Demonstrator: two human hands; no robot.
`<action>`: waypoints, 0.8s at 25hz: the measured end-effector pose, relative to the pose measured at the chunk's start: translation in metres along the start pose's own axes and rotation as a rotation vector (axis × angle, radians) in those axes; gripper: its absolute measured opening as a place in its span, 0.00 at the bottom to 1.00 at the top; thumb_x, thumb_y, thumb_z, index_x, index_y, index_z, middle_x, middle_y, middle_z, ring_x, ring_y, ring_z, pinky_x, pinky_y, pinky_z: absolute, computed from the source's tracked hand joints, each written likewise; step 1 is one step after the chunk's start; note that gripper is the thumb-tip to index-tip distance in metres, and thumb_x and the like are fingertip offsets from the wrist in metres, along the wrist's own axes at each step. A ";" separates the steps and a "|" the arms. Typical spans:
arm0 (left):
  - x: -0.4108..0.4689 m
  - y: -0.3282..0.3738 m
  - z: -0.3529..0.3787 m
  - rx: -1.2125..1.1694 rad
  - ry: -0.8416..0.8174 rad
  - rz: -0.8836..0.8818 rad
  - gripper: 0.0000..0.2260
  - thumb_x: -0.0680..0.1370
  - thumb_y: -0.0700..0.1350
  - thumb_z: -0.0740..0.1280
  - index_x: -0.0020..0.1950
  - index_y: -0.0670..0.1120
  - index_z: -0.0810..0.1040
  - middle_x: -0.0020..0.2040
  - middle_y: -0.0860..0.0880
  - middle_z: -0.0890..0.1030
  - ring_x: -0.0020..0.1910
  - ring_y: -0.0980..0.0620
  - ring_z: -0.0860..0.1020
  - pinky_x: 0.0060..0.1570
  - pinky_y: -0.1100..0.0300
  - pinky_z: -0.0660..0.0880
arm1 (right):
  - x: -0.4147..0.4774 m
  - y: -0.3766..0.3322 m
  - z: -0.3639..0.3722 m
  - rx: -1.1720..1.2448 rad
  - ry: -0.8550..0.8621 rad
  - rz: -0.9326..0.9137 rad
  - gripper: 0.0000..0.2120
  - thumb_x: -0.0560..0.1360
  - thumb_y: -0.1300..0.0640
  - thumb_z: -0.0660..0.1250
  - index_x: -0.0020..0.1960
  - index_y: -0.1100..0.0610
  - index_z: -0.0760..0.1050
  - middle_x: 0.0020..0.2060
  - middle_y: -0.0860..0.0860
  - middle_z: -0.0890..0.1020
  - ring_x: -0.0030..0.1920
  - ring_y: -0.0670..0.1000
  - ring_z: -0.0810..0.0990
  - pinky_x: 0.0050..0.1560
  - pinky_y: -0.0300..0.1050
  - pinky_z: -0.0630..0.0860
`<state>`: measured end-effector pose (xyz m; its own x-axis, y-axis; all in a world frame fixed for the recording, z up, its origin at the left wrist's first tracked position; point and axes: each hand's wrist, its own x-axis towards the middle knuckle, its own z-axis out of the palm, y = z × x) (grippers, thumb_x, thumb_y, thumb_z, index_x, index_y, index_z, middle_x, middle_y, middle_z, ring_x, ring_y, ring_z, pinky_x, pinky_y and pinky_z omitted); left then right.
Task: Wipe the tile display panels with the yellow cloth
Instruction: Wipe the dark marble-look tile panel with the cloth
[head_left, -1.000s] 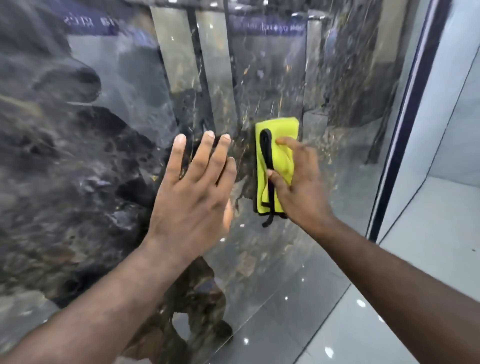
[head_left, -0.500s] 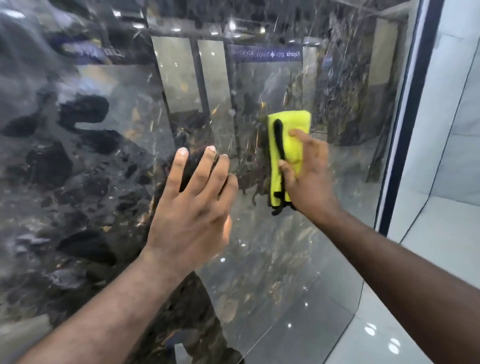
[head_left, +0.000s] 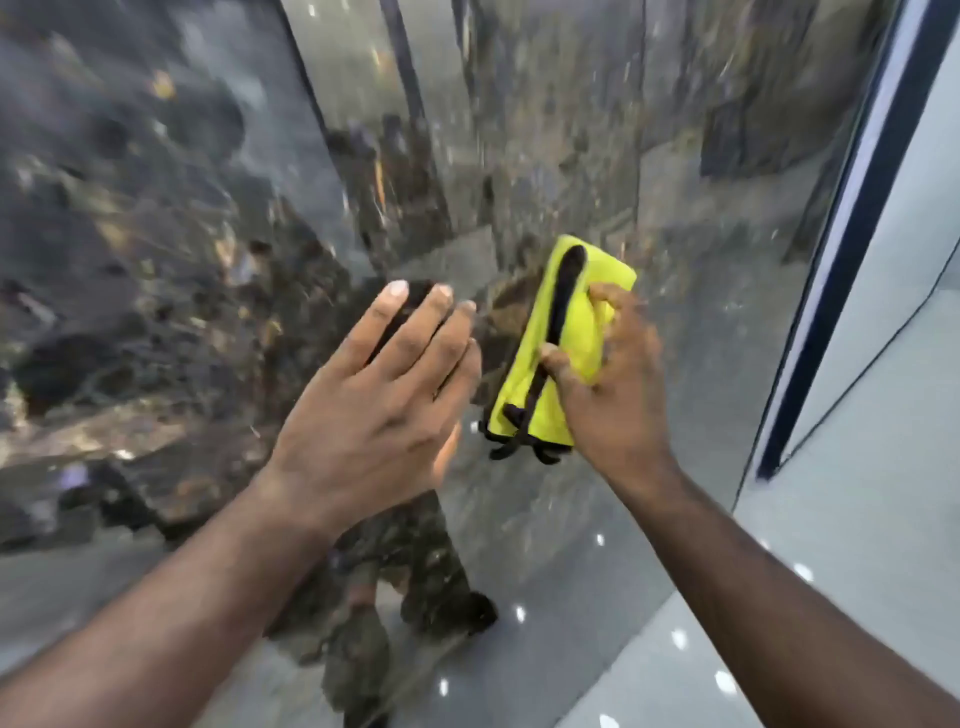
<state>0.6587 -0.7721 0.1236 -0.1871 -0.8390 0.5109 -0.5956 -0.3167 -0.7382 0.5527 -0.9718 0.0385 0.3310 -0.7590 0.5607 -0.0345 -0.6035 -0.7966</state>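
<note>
A glossy dark marble tile display panel (head_left: 156, 260) fills most of the view. My left hand (head_left: 384, 395) lies flat against it with straight fingers, near the middle. Just to its right, my right hand (head_left: 613, 384) presses a folded yellow cloth (head_left: 571, 322) with black edging onto the panel, thumb on the black strip and fingers over the cloth's right side. The cloth is tilted, its top leaning right. The picture is blurred by motion.
A dark blue frame edge (head_left: 841, 249) bounds the panel on the right. Beyond it stands a pale grey tile panel (head_left: 904, 322). A shiny grey floor (head_left: 649, 670) with light reflections lies below.
My right hand has slid the cloth down the panel and tilted it. The view has dropped lower. My left hand stays flat on the panel.
</note>
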 end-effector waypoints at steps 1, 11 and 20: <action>-0.004 0.011 0.007 -0.034 -0.031 0.043 0.20 0.82 0.46 0.64 0.71 0.38 0.79 0.77 0.37 0.75 0.78 0.35 0.72 0.82 0.36 0.61 | -0.016 0.017 0.007 -0.007 -0.011 -0.014 0.30 0.77 0.54 0.75 0.76 0.51 0.68 0.67 0.50 0.74 0.63 0.44 0.70 0.63 0.30 0.64; -0.035 0.055 0.040 0.050 -0.302 0.320 0.31 0.86 0.48 0.61 0.83 0.31 0.60 0.84 0.32 0.62 0.83 0.34 0.63 0.84 0.37 0.55 | -0.136 0.155 0.057 0.019 -0.026 0.583 0.30 0.79 0.57 0.73 0.77 0.58 0.65 0.68 0.50 0.73 0.68 0.49 0.70 0.65 0.32 0.63; -0.032 0.055 0.037 0.015 -0.275 0.319 0.25 0.87 0.45 0.60 0.81 0.32 0.67 0.82 0.33 0.68 0.81 0.35 0.68 0.82 0.38 0.62 | -0.188 0.162 0.078 0.141 -0.213 1.081 0.26 0.82 0.57 0.71 0.73 0.54 0.61 0.65 0.56 0.76 0.56 0.58 0.78 0.56 0.47 0.72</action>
<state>0.6607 -0.7788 0.0502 -0.1437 -0.9822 0.1209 -0.5300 -0.0268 -0.8476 0.5581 -0.9081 -0.2139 0.3470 -0.8032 -0.4841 -0.2994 0.3943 -0.8688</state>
